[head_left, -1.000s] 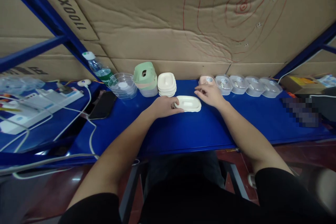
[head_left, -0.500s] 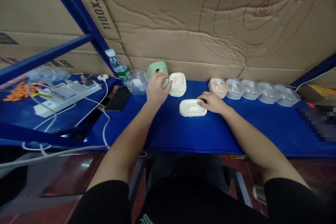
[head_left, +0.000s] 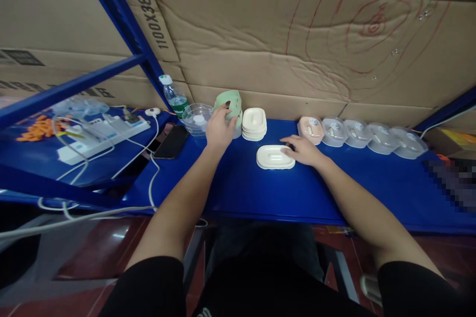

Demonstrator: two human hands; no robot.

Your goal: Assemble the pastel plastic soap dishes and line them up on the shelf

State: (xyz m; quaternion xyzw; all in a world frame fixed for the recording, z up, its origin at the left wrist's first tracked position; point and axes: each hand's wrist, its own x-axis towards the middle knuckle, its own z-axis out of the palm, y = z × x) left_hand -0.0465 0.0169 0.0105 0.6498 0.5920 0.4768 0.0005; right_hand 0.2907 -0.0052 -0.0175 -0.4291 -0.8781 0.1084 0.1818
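At the stack of green plastic pieces, my left hand has its fingers bent and its thumb apart from them. Its fingertips lie in front of the tilted top piece, whose cut-out shows; firm contact cannot be made out. My right hand rests on the table, fingers stretched out, thumb over the right end of an oblong cream lid with a raised middle. That lid lies flat in front of me. Beside the green pieces is a stack of squarish cream lids.
Along the back right stand a pink lidded box and several clear lidded boxes. Clear round bowls, a water bottle and a phone are at left. White cables and a power strip lie beyond.
My left hand has shifted left, from beside the cream stack to in front of the green pieces. My right fingers have straightened slightly over the oblong lid. The view has shifted a little.
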